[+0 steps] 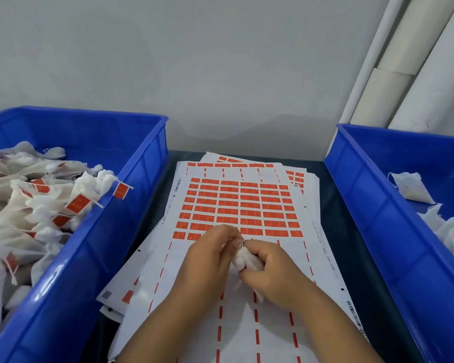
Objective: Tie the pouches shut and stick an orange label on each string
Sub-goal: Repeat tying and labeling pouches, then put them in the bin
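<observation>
Over the label sheets (243, 205) stacked on the desk (336, 231) between two blue bins, the right hand (273, 273) curls around a white pouch (245, 260) while the left hand (210, 255) pinches its string (242, 243) at the pouch's neck.

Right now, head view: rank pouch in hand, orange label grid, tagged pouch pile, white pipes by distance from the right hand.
1. pouch: gripped in the right hand.
2. orange label grid: just ahead, centre.
3. tagged pouch pile: left bin.
4. white pipes: far right, against the wall.
</observation>
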`<control>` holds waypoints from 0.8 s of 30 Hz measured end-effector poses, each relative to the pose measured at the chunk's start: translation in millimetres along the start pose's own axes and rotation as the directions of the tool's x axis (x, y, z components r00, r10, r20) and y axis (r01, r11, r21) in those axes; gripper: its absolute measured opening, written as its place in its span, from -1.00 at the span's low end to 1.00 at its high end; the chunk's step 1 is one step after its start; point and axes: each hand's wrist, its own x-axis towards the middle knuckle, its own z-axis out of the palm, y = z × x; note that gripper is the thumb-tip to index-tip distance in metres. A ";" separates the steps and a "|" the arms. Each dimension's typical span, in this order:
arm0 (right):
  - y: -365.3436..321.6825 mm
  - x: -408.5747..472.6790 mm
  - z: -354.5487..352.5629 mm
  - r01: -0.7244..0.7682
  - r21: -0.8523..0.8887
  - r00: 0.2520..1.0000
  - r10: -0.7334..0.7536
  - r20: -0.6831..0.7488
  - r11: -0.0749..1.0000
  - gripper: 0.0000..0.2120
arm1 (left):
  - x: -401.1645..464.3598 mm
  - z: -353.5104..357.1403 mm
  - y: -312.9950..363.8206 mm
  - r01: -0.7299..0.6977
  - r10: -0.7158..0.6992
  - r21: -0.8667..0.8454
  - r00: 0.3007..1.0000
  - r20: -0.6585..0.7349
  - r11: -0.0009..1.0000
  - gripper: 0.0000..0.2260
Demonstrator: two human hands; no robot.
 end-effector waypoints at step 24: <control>4.1 0.6 15.1 0.135 -0.011 0.948 -0.132 -0.289 0.991 -0.77 | 8.5 -14.3 10.0 0.706 -0.593 -0.504 0.701 0.396 0.498 -0.86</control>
